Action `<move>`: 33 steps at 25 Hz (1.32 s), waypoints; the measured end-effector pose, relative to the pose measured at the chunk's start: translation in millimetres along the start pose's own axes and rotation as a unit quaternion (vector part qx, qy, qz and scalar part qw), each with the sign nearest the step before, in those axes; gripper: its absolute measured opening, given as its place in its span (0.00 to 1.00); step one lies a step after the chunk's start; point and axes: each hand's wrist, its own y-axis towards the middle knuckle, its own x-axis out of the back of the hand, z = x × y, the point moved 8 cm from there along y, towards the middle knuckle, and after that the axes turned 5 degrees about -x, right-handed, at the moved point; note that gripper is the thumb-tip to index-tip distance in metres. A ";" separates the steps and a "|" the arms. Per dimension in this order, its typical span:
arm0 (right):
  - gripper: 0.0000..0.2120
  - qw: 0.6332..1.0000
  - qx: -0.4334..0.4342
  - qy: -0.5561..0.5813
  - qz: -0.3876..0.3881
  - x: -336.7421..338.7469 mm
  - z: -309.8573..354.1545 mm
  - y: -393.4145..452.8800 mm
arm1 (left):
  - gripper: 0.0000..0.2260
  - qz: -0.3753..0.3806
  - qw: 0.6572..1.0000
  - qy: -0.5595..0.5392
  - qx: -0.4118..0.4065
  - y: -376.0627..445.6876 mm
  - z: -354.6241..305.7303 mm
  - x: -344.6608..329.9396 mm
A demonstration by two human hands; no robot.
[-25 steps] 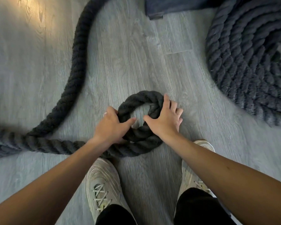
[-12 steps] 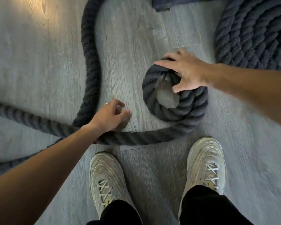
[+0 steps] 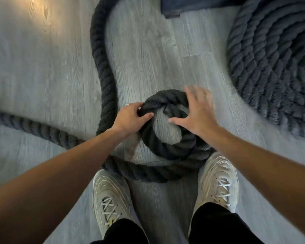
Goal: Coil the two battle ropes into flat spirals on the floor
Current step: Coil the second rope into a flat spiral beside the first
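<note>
1. Loose battle rope (image 3: 102, 88): dark, thick, twisted. It lies on the grey wood-grain floor (image 3: 42, 76), directly ahead of the person's feet.
2. Its near end is curled into a small single ring (image 3: 165, 148), with bare floor showing through the middle. The ring lies flat; the wrapped rope tip (image 3: 169, 110) sits at its far inner side.
3. From the ring, the rope passes left in front of the left shoe (image 3: 111, 196). One stretch then snakes away up the frame, its long axis running roughly away from the person. Another stretch trails off to the left edge.
4. Left hand (image 3: 130, 117): closed around the ring's far-left arc, thumb on the inside, fingers over the outside. A ring is worn on one finger.
5. Right hand (image 3: 195, 111): fingers spread wide, palm down over the ring's right side, motion-blurred. Contact with the rope cannot be told; it grips nothing.
6. Right shoe (image 3: 218, 182): toe just beside the ring's near-right edge.
7. Second battle rope (image 3: 271, 64): at upper right, well apart from the ring, wound in a flat spiral of many turns, partly cut by the frame edge.
8. Dark object (image 3: 173, 7) at top edge; identity unclear.
9. No readable writing or brand marks on rope or shoes.
</note>
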 end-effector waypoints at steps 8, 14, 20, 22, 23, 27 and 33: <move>0.58 0.977 -0.185 0.104 0.006 -25.4 -49.9 -51.6 | 0.32 0.063 0.995 0.037 0.068 1.4 2.8 -0.5; 0.53 0.983 0.116 0.016 0.142 -20.2 38.1 7.4 | 0.52 0.098 0.933 0.298 -0.175 25.1 -44.3 3.3; 0.62 0.993 -0.108 0.016 0.046 -28.7 6.9 -33.5 | 0.40 0.056 0.874 0.458 -0.153 23.1 -42.6 -3.3; 0.65 0.981 -0.183 0.054 0.031 -37.4 3.9 -66.0 | 0.39 0.057 0.888 0.443 -0.112 27.2 -42.1 5.3; 0.65 0.978 -0.199 0.058 0.025 -37.8 5.5 -71.8 | 0.39 0.054 0.902 0.422 -0.077 28.1 -38.9 10.8; 0.63 0.982 -0.181 -0.038 0.044 -10.9 1.1 -16.5 | 0.46 0.057 0.950 0.272 0.141 4.8 0.9 18.5; 0.60 0.987 -0.109 -0.009 0.115 13.7 11.9 35.5 | 0.47 0.057 0.958 0.166 0.229 -32.2 23.5 -3.0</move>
